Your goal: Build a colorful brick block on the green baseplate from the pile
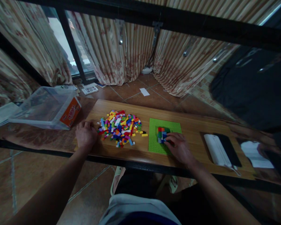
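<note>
On a bright green baseplate [154, 143] lies a small block of toy building bricks [159, 134] in red, green, blue and grey. My right hand [179, 147] is at the block's right side, thumb and fingertips closed on a blue brick; the fingers partly hide it. To the left of the plate spreads a loose heap of many-coloured building bricks [121, 126]. Beside that heap, my left hand [85, 134] rests on the left end of the wooden board [140, 109], fingers curled in, with nothing seen in them.
A clear plastic box [44, 109] with an orange label stands at the left. On the right lie a white pouch [216, 150], a dark flat object [228, 150] and a white paper [255, 153]. Curtains [135, 53] hang beyond a dark rail [140, 12].
</note>
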{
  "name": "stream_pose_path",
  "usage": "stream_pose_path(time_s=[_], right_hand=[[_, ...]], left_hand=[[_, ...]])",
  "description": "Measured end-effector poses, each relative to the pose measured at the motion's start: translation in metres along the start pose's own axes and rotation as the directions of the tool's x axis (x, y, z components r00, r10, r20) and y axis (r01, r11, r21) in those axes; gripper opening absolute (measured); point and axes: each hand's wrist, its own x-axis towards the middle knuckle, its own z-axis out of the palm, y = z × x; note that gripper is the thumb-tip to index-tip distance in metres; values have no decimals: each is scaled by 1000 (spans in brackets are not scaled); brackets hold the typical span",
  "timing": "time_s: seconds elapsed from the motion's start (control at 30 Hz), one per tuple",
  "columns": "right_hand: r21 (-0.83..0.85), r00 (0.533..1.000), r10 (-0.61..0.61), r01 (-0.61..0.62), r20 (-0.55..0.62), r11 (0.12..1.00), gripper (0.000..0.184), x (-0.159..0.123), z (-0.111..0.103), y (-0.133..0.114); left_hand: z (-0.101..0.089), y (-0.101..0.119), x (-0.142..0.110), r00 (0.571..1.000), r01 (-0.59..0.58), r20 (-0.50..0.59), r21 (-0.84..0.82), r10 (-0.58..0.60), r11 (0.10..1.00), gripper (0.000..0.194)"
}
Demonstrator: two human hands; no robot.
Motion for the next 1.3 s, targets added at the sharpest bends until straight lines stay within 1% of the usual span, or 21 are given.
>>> stream_pose_path(time_s=[0.07, 0.17, 0.27, 0.4, 0.5, 0.63, 0.73, 0.83, 0.93, 1.0, 1.3], right_hand=[[4, 1000, -12, 12, 20, 1000, 9, 1, 0, 1], [10, 999, -30, 29, 21, 1000, 10, 1, -1, 4], [-1, 1000, -25, 25, 16, 1000, 14, 1, -1, 8], [-42, 998, -20, 22, 59, 999, 19, 2, -2, 12], [-41, 994, -24, 29, 103, 999, 17, 6, -5, 13], [3, 990, -26, 26, 139, 1000, 11, 11, -11, 12], [8, 992, -8, 7, 124, 1000, 8, 13, -14, 11], [-13, 996, 26, -25, 90, 1000, 8, 14, -13, 12], [-13, 993, 43, -42, 109, 999, 10, 15, -10, 12], [-13, 991, 34, -32, 127, 999, 10, 17, -10, 11], [47, 991, -66, 61, 117, 997, 13, 14, -14, 2]], left_hand=[[0, 0, 0, 1000, 2, -9, -9, -3, 1000, 32], [0, 1, -1, 1000, 4, -7, -15, -5, 1000, 33], [-1, 2, -1, 1000, 16, -6, -9, -16, 1000, 34], [-2, 2, -1, 1000, 21, -6, -14, -21, 1000, 33], [-3, 2, -1, 1000, 22, -6, -30, -23, 999, 32], [-4, 3, -1, 1000, 21, -5, -41, -22, 999, 32], [-4, 3, -1, 1000, 25, 4, -19, -25, 999, 32], [-2, 2, -1, 1000, 22, 15, 0, -22, 1000, 32], [0, 0, 0, 1000, 13, 6, 9, -13, 1000, 31], [0, 0, 0, 1000, 6, 3, 11, -6, 1000, 31], [-3, 2, -1, 1000, 27, 9, -21, -27, 999, 29]])
